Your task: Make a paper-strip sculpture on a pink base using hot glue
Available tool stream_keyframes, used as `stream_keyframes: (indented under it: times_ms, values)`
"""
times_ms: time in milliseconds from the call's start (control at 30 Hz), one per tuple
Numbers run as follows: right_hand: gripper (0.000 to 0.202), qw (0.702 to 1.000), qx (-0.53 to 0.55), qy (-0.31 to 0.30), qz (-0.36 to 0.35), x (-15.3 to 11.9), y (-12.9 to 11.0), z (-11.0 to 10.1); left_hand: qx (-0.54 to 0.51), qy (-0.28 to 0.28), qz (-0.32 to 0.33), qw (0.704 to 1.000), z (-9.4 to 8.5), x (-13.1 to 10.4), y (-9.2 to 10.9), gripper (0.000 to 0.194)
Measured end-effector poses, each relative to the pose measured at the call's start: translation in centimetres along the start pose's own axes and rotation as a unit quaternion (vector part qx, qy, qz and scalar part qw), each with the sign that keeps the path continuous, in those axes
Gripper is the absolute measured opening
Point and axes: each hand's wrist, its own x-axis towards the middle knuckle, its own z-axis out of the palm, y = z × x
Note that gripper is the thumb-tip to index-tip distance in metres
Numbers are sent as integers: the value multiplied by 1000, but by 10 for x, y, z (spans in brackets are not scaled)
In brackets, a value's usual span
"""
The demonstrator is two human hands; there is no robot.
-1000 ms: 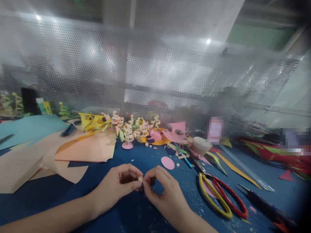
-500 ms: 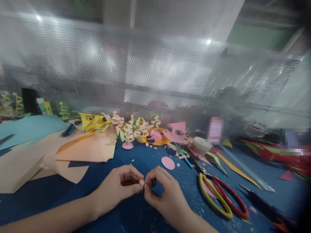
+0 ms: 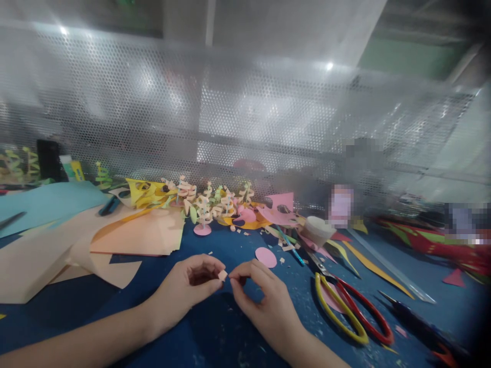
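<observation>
Peach paper, a tiny folded-looking piece (image 3: 223, 275), sits pinched in the left hand (image 3: 195, 285), between the thumb and fingers, over the near middle of the blue worktop (image 3: 209, 342). That grip is closed on it, with one pale corner poking out toward the other hand. The right hand (image 3: 263, 301) is just beside it, its thumb and forefinger curled round until the tips almost meet; from where I stand I can't tell whether that grip has anything between them. A narrow gap parts the two hands.

Beyond the right hand a pink paper disc (image 3: 266, 257) lies flat, with little scraps scattered around it. To the right of that hand rest big scissors (image 3: 343, 309), one handle yellow and one red, over a bit of pink paper, and farther right lies a dark pointed tool (image 3: 420, 324). Over on the left, peach-orange sheets (image 3: 140, 236) are stacked beside loose, curling paler paper (image 3: 42, 250). Behind everything, a row of curly paper spirals (image 3: 228, 202) crowds together near a perforated metal screen (image 3: 245, 110), and a whitish roll (image 3: 316, 231) sits toward the right.
</observation>
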Motion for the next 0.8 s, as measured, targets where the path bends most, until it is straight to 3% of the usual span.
stream_keyframes:
  times_ms: [367,667,800]
  values:
    - [14,1000,-11,8,-1,-1,1,1,1,-16,-2,1000,-1,-1,-3,14]
    - [15,999,-30,18,-36,0,-1,1,13,4,-28,1000,0,-1,-3,18]
    - [16,997,-47,16,-53,-1,-1,2,33,-13,-33,999,0,-2,0,16]
